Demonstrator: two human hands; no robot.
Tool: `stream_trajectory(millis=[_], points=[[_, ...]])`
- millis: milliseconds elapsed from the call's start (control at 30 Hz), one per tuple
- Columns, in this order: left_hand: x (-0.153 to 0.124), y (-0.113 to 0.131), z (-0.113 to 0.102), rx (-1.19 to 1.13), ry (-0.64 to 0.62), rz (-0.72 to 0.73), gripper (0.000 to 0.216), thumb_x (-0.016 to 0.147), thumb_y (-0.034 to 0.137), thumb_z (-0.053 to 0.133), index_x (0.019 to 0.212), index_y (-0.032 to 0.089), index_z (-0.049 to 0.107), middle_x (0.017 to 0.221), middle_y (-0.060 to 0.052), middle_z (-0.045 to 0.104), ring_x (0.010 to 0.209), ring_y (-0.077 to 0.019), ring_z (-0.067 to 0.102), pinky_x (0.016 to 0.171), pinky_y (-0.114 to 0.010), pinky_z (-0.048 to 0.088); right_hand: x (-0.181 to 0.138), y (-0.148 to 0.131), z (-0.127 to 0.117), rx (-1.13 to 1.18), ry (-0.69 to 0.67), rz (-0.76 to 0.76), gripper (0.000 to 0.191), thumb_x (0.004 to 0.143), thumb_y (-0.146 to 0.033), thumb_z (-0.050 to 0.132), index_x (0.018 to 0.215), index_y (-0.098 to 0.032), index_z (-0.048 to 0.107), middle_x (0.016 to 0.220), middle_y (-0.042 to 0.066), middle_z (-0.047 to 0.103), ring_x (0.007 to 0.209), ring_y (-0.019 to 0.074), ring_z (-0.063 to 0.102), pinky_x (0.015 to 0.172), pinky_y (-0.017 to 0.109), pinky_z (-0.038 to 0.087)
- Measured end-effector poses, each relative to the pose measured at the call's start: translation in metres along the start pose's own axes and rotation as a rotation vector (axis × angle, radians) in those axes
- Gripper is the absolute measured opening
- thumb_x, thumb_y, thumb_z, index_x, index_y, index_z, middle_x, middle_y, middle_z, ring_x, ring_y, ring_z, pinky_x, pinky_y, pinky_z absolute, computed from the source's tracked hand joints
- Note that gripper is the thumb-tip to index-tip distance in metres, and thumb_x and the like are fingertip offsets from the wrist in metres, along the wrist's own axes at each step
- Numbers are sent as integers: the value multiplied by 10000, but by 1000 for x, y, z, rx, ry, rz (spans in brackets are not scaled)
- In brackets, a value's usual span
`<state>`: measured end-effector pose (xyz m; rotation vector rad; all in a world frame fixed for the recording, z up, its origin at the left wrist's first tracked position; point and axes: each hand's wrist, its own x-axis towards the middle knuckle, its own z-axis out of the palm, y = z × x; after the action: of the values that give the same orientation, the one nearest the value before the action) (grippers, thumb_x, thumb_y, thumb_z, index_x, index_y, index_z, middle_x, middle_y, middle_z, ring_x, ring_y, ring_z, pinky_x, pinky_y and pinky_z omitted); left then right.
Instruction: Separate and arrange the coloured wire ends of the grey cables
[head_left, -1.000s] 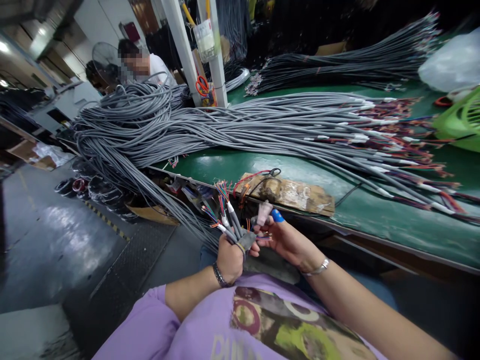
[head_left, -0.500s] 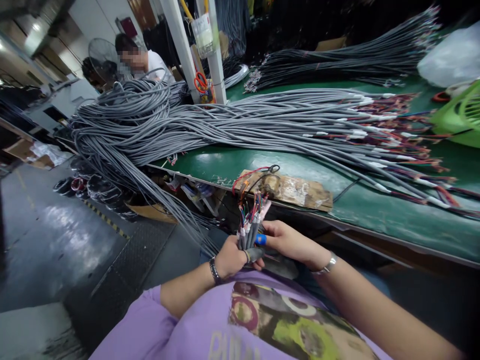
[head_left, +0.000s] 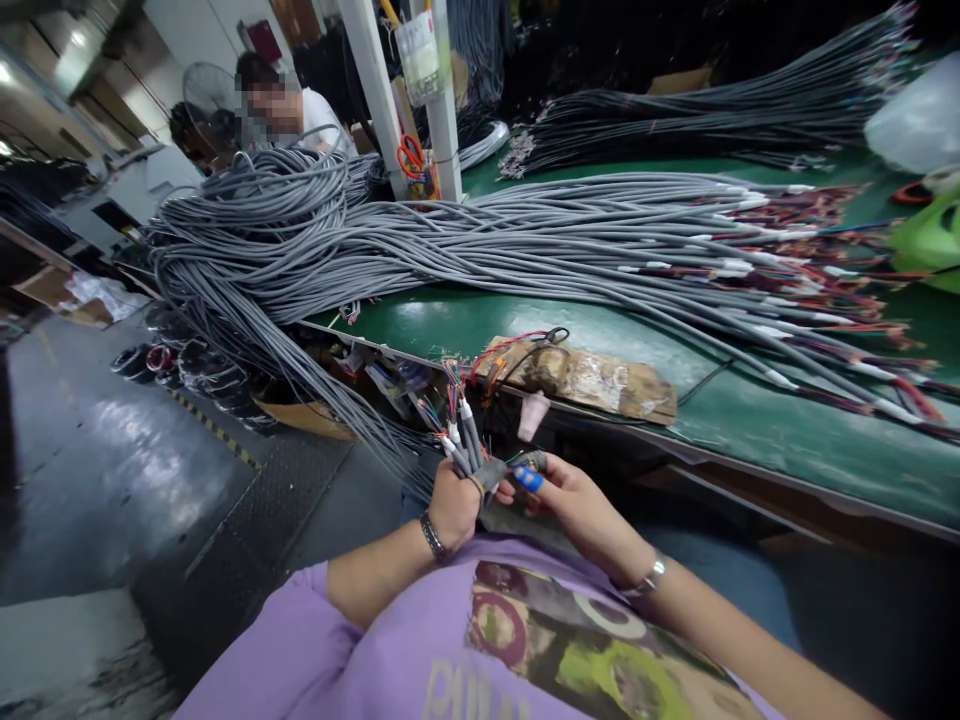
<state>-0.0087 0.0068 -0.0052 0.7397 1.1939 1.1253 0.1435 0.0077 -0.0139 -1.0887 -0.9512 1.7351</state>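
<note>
Low in front of the bench, my left hand (head_left: 456,508) is closed round a bundle of grey cables (head_left: 471,440). White wrapping and fanned, coloured thin wires (head_left: 452,385) top the cables, which tilt up and to the left. A grey cover wraps a finger of this hand. Just right of the bundle, my right hand (head_left: 566,492) has its thumb and fingers pinched together, with a blue cover on the thumb and a grey one on a finger. Thin green wires (head_left: 515,457) run to its fingertips, which partly hide them.
A wooden board (head_left: 600,385) with red and black leads lies at the bench edge; a pink piece (head_left: 533,416) hangs beside it. Long grey cables (head_left: 450,240) cover the green bench (head_left: 427,325). Behind stand a white post (head_left: 447,130) and a person (head_left: 322,120).
The bundle's wire ends have swung left, away from the board. My right hand has drawn off the bundle's side to the right, and the pink piece shows apart from the cables.
</note>
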Motion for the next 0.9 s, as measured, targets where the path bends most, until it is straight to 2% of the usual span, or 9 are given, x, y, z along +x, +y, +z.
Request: stream_trajectory(millis=[67, 100, 233, 300, 400, 567, 733, 900], points=[[-1, -1, 0, 6, -32, -7, 395, 591, 464, 804, 656, 126, 612, 509, -24, 621, 464, -141, 596, 508, -260, 513, 0, -3, 10, -17, 59, -69, 370, 648, -491, 795, 680, -185, 590, 577, -18, 571, 508, 101, 451, 501, 259, 371], [-2, -1, -1, 16, -60, -15, 391, 596, 463, 802, 654, 126, 612, 509, -27, 624, 465, -144, 600, 508, -262, 513, 1, -5, 14, -17, 39, -82, 370, 655, -490, 788, 661, -190, 572, 556, -18, 572, 503, 108, 462, 499, 264, 361], [-3, -1, -4, 69, -170, -50, 376, 616, 460, 792, 646, 130, 615, 515, -39, 633, 510, -176, 635, 540, -285, 525, 6, -17, 21, 3, -153, -53, 359, 732, -511, 716, 674, -208, 534, 487, -20, 570, 472, 138, 516, 505, 281, 340], [-4, -1, -6, 80, -180, -45, 369, 617, 457, 791, 646, 133, 617, 519, -39, 635, 538, -189, 649, 560, -296, 532, 9, -18, 22, -2, -190, -46, 359, 752, -514, 696, 678, -205, 530, 470, -22, 560, 457, 138, 515, 499, 279, 315], [-3, -3, -6, 50, -113, -24, 366, 611, 451, 792, 646, 133, 615, 511, -35, 629, 519, -180, 639, 548, -290, 527, 13, -15, 20, -16, -155, -39, 357, 748, -502, 702, 667, -196, 536, 474, -15, 554, 454, 126, 485, 487, 271, 278], [1, -2, -3, -65, 28, -22, 368, 584, 435, 799, 648, 129, 606, 497, -31, 615, 490, -163, 620, 521, -274, 513, 12, -5, 13, -31, 17, -3, 391, 646, -487, 776, 562, -183, 544, 462, -43, 452, 447, 85, 349, 471, 262, 262], [1, 1, -2, -111, 50, -54, 383, 562, 446, 796, 626, 122, 603, 472, -26, 593, 472, -154, 604, 530, -279, 516, 9, 2, 6, -3, -31, 38, 392, 660, -502, 766, 577, -180, 558, 473, -47, 437, 465, 86, 351, 482, 258, 297], [-3, 4, 0, -85, 52, -52, 387, 545, 444, 807, 616, 122, 604, 479, -19, 593, 424, -118, 548, 473, -249, 478, 9, -3, 10, 73, -58, 73, 354, 682, -491, 764, 714, -185, 589, 550, -41, 508, 499, 92, 417, 520, 256, 337]])
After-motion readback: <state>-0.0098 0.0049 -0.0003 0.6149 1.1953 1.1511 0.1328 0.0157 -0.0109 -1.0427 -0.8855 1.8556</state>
